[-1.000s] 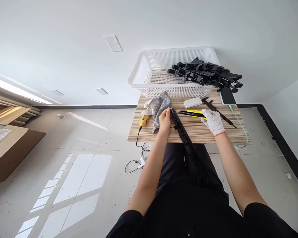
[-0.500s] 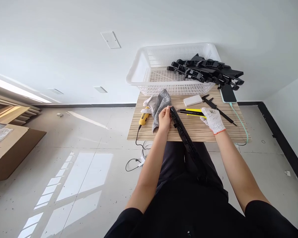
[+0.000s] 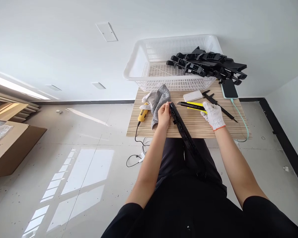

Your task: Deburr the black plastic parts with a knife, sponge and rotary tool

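Observation:
My bare left hand [image 3: 164, 115] grips the far end of a long black plastic part [image 3: 183, 132] that slants from the small wooden table [image 3: 196, 127] down onto my lap. My right hand [image 3: 213, 115], in a white knit glove, rests on a yellow-and-black utility knife [image 3: 192, 105] lying on the table, with its fingers curled over the knife's near end. A grey glove [image 3: 159, 101] lies just left of my left hand.
A white plastic basket [image 3: 149, 62] stands at the table's far edge with several black parts [image 3: 208, 64] piled across its right rim. Also on the table: a yellow corded tool [image 3: 142, 115], a white block [image 3: 193, 96], a black caliper [image 3: 217, 105], a phone [image 3: 229, 88] on a cable.
The view has tilted slightly, so the table and basket sit a little higher in frame. My hands keep their hold; the right hand has shifted very little on the knife.

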### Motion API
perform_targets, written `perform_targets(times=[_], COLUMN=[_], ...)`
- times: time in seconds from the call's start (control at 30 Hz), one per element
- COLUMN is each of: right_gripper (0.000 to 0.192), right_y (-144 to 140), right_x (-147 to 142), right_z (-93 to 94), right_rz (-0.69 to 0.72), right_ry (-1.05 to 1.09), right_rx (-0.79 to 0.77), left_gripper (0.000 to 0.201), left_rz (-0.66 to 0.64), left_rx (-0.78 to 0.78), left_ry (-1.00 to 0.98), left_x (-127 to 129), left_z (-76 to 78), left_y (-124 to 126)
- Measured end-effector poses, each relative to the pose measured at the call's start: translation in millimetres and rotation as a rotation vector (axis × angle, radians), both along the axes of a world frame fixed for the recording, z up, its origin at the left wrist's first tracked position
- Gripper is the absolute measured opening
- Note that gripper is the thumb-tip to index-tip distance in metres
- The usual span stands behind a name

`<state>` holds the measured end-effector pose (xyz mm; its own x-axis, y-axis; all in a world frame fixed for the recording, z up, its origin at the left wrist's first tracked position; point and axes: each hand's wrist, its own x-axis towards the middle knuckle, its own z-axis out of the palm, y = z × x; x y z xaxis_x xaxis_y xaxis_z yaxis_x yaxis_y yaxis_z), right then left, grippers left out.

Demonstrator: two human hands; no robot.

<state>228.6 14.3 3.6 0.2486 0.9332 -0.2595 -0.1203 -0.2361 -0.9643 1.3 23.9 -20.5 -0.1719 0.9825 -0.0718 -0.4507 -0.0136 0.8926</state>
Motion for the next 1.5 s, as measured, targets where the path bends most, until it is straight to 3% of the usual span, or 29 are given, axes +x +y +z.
perform_targets(times=[0.13,0.3,0.4,0.57,0.7,0.83,0.97,1.13,1.27,1.4,1.5], right_gripper=[0.038,0.043,0.044,0.045,0.041,0.040,0.038,0.041,0.036,0.039,0.037], right_y=[-3,-5,-5,-3,-5,-6,-6,-6,-7,-6,-5], right_x=[-1,-3,-3,-2,-3,-4,-5,-8,-8,-6,-5], right_z=[2.2,6.2,6.0,4.2,7.1,10.0,9.9,11.7,12.5,9.0,6.5], right_rz=[0.102,0.016,0.115,-0.032,0.117,-0.006,0.097,-0.023,0.047,-0.023,0.071], right_ry=[-0.038,-0.004,-0.033,0.015,-0.035,0.012,-0.027,-0.015,-0.035,-0.006,-0.026], right_rx=[0.005,0.007,0.009,0.025,-0.015,0.004,0.004,0.013,-0.004,0.010,0.015], left_gripper=[0.030,0.030,0.030,0.031,0.032,0.031,0.031,0.033,0.032,0.031,0.030], left_rz=[0.004,-0.002,0.003,0.003,0.002,-0.011,-0.002,-0.014,-0.015,-0.013,-0.010], left_rx=[-0.008,-0.019,-0.008,-0.009,-0.001,-0.003,0.000,0.010,0.018,0.011,0.014], left_ry=[0.003,0.004,0.003,0.027,0.032,0.028,0.024,0.026,0.021,0.027,0.014], left_x=[0,1,1,1,2,1,1,1,1,1,1], left_z=[1.4,2.0,1.6,1.7,1.6,1.1,0.8,-0.4,-0.8,0.3,1.1], left_y=[-1,-1,-1,-1,-1,-1,-1,-1,-2,-2,-2])
